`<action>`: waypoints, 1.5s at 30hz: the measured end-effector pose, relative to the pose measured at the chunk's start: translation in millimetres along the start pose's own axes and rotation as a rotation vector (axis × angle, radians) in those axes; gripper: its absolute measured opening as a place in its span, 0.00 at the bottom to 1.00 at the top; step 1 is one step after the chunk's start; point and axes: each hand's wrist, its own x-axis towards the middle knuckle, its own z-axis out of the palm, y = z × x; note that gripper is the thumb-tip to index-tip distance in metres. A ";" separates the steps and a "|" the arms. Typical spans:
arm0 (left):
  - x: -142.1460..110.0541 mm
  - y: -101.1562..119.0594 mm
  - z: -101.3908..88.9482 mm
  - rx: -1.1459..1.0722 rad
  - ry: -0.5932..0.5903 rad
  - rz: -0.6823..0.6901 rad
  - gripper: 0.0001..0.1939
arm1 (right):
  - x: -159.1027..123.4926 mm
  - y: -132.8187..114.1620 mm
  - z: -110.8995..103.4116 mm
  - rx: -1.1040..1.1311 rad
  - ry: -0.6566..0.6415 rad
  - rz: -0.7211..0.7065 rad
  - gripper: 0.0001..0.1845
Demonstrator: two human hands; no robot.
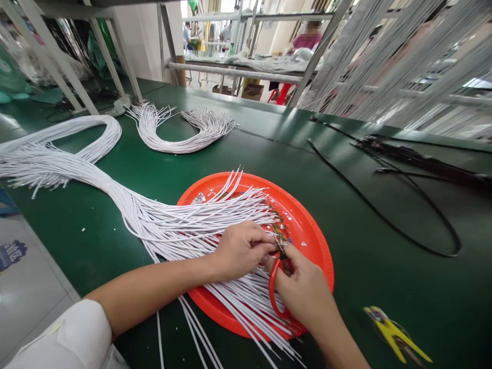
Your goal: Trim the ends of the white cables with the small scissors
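Observation:
A thick bundle of white cords (161, 220) fans out over a round red tray (319, 246). My left hand (246, 248) is closed in a pinch on the end of one white cord above the tray. Red-handled scissors (273, 287) are in my right hand (305, 287), their short blades meeting the cord's end right at my left fingertips. Small silvery scraps (199, 198) lie on the tray's far left part. Whether the blades are closed through the cord is hard to see.
Two more white cord bundles (180, 146) curve on the green tabletop (357, 287) farther back. Black cords (407, 195) lie at the right, and a yellow-handled tool (395, 333) at the near right. White strands hang from a rack behind; a person (307, 38) sits beyond it.

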 end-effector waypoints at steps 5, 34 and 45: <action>0.0 1.5 -1.0 0.002 -0.033 -0.017 0.06 | 1.9 2.5 -0.8 0.043 -0.043 0.008 0.10; -3.5 1.5 1.0 0.126 -0.008 -0.014 0.07 | 6.4 -0.6 -1.9 0.433 0.432 0.154 0.13; -2.8 0.4 1.3 0.116 -0.053 -0.028 0.07 | 6.3 0.5 2.4 0.494 0.439 0.140 0.14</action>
